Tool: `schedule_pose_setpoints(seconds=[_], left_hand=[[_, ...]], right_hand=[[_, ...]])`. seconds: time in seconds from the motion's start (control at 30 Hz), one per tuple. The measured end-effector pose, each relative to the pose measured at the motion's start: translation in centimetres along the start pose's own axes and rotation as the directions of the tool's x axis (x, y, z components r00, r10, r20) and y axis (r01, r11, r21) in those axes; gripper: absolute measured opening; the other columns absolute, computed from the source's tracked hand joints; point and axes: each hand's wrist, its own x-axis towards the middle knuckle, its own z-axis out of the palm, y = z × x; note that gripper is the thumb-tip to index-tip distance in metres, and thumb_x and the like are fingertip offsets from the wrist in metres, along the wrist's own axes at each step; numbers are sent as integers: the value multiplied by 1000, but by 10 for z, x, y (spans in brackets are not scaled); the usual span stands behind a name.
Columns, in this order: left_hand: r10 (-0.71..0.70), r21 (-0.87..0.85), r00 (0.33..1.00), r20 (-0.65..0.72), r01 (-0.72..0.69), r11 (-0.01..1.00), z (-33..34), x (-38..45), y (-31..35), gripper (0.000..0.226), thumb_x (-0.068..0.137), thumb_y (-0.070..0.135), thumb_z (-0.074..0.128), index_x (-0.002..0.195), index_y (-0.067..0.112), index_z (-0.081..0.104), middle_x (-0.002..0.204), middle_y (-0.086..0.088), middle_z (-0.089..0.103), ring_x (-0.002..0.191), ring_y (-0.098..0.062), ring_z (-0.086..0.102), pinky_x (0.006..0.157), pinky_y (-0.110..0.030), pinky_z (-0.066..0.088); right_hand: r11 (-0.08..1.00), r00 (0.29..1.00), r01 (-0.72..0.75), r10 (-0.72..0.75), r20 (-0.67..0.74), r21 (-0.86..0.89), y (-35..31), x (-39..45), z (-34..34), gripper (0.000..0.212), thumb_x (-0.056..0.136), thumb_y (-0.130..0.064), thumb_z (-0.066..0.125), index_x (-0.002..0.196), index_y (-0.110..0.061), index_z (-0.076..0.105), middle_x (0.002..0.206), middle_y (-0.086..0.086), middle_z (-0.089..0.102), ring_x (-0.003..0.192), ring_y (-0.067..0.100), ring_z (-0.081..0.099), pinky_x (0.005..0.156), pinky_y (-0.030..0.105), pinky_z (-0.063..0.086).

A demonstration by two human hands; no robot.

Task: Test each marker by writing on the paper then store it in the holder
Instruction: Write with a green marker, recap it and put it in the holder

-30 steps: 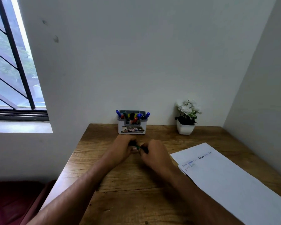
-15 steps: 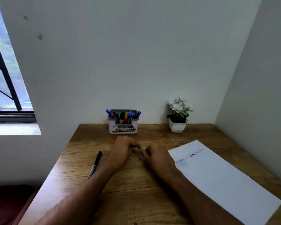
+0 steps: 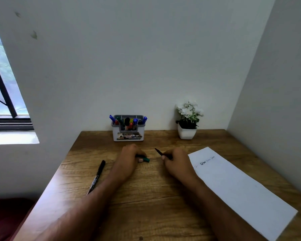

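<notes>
We judge we are at the uncapping step. Our left hand [image 3: 131, 158] curls round the green cap [image 3: 145, 159]; our right hand [image 3: 176, 162] grips the marker [image 3: 161, 152] above the table [image 3: 146, 197], just left of the paper [image 3: 236, 188]. Its long axis runs diagonally, tip pointing up-left toward the holder [image 3: 128, 134]. Next: swing the tip right onto paper.

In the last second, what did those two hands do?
The hands pulled apart and uncapped the marker: the left hand now grips the green cap, while the right hand holds the marker, tip bared. The paper, holder and black pen lie unmoved.
</notes>
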Motion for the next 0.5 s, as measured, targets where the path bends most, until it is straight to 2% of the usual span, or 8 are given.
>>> schedule_pose_setpoints(seconds=[0.03, 0.07, 0.13, 0.2, 0.3, 0.4, 0.5], left_hand=[[-1, -5, 1000, -8, 1, 1000, 0, -1, 1, 29, 85, 11, 69, 107, 29, 74, 105, 12, 63, 93, -2, 53, 86, -20, 44], [-1, -8, 1000, -9, 1, 1000, 0, -1, 1, 30, 85, 10, 69, 109, 28, 73, 107, 11, 63, 96, -4, 55, 88, -22, 46], [-4, -11, 1000, -18, 4, 1000, 1, -1, 1, 31, 85, 10, 69, 112, 25, 72, 109, 9, 64, 100, -6, 57, 92, -26, 48], [-17, -34, 999, -32, 16, 999, 2, 0, 3, 31, 86, 13, 69, 115, 24, 70, 111, 9, 65, 101, -6, 57, 94, -27, 49], [-12, -52, 997, -82, 7, 999, 5, 0, 7, 24, 89, 21, 67, 113, 21, 70, 106, 8, 67, 98, -5, 59, 89, -26, 49], [2, -75, 990, -143, -12, 997, 6, 1, 20, 15, 94, 21, 60, 104, 19, 71, 98, 8, 67, 89, -1, 57, 80, -21, 47], [12, -121, 985, -173, -33, 992, 12, 5, 33, 14, 94, 17, 58, 104, 20, 68, 98, 8, 65, 92, -4, 58, 80, -22, 49]], right_hand=[[998, 1000, -3, 2, 1, 65, 1, 1, 0, 33, 97, -22, 65, 129, -16, 68, 107, 3, 74, 92, 15, 68, 80, 28, 56], [989, 1000, -3, 3, 4, 147, 3, 1, 0, 38, 95, -20, 67, 134, -20, 63, 102, 4, 75, 88, 18, 71, 78, 32, 59], [937, 1000, -8, -2, 28, 348, 6, 0, -2, 46, 95, -11, 67, 138, -25, 59, 87, 7, 76, 70, 23, 74, 62, 34, 61], [868, 999, -23, 2, 43, 497, 8, -3, -6, 41, 96, -5, 64, 132, -24, 64, 83, 12, 75, 64, 30, 73, 54, 35, 59], [782, 1000, -21, 9, 23, 622, 8, -7, -12, 25, 97, -2, 61, 118, -8, 72, 85, 17, 74, 63, 31, 70, 62, 44, 63], [673, 1000, -15, 10, 11, 739, 11, -9, -21, 23, 102, 0, 52, 116, -4, 70, 87, 19, 74, 65, 28, 70, 60, 37, 61], [601, 1000, -8, -5, 14, 799, 22, -7, -34, 29, 104, 4, 44, 117, -4, 69, 93, 21, 74, 76, 30, 73, 70, 38, 61]])
